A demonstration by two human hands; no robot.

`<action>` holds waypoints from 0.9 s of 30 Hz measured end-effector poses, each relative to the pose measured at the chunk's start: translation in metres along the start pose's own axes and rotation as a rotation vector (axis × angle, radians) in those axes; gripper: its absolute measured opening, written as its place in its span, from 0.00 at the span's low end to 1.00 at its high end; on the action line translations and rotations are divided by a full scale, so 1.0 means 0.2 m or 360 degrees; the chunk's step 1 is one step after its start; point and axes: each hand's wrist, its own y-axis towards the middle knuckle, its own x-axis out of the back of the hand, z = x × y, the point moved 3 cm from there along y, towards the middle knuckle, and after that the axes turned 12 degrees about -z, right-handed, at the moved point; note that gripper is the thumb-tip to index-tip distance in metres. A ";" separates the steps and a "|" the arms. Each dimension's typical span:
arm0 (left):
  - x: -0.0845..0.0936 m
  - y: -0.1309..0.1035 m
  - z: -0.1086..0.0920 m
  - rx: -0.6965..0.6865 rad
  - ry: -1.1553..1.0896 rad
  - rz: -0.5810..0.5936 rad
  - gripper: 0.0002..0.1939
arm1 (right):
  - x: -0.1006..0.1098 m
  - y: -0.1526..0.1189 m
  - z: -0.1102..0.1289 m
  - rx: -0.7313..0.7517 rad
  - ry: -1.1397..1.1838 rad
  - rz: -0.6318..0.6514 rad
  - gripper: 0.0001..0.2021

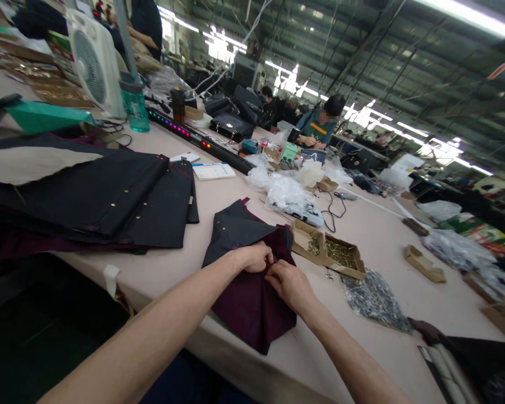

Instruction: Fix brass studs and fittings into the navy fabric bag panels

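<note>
A dark bag piece with maroon lining point(252, 306) lies folded on the table near its front edge, its black outer side point(231, 224) showing small gold studs. My left hand point(258, 257) is closed on the maroon cloth, with the fingers curled. Close beside it, my right hand point(289, 281) pinches the same cloth between thumb and fingers. Whether a small part sits between the fingertips is hidden. Just right of the piece, a cardboard box point(305, 255) and a second box of small brass-coloured fittings point(363, 275) stand together.
Stacked black panels point(160, 213) lie at left, beside a notepad point(214, 171). A bag of metal parts point(376, 300) lies right of the boxes. Further back are plastic wrap point(290, 193), a lit light bar point(219, 148), a teal bottle point(134, 109), a fan point(90, 64) and a co-worker point(320, 126).
</note>
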 end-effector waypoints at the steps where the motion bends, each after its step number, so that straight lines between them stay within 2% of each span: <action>1: -0.01 -0.01 0.01 0.0003 -0.0046 -0.0050 0.21 | 0.00 0.00 0.01 -0.0018 -0.0017 -0.0008 0.03; 4: -0.05 -0.05 0.05 0.0013 -0.0174 -0.0170 0.20 | 0.00 -0.01 0.03 -0.0121 -0.0058 -0.0055 0.01; 7: -0.08 -0.08 0.07 0.0000 -0.0289 -0.0263 0.21 | 0.01 0.02 0.00 -0.0356 -0.0030 -0.0108 0.17; 10: -0.11 -0.11 0.07 -0.0029 -0.0426 -0.0321 0.19 | 0.01 0.09 -0.06 -0.0535 0.0001 0.0059 0.27; 13: -0.14 -0.14 0.07 -0.0037 -0.0570 -0.0363 0.18 | 0.00 0.17 -0.10 -0.0562 0.0006 0.0280 0.31; 19: -0.22 -0.14 0.11 -0.0086 -0.0856 -0.0477 0.21 | -0.02 0.27 -0.12 -0.0625 -0.0062 0.0478 0.38; 23: -0.26 -0.13 0.14 -0.0099 -0.1017 -0.0509 0.22 | -0.05 0.30 -0.13 -0.0664 -0.0012 0.0497 0.41; 27: -0.29 -0.15 0.14 -0.0107 -0.1103 -0.0520 0.21 | -0.05 0.27 -0.19 -0.0643 0.0249 0.0413 0.39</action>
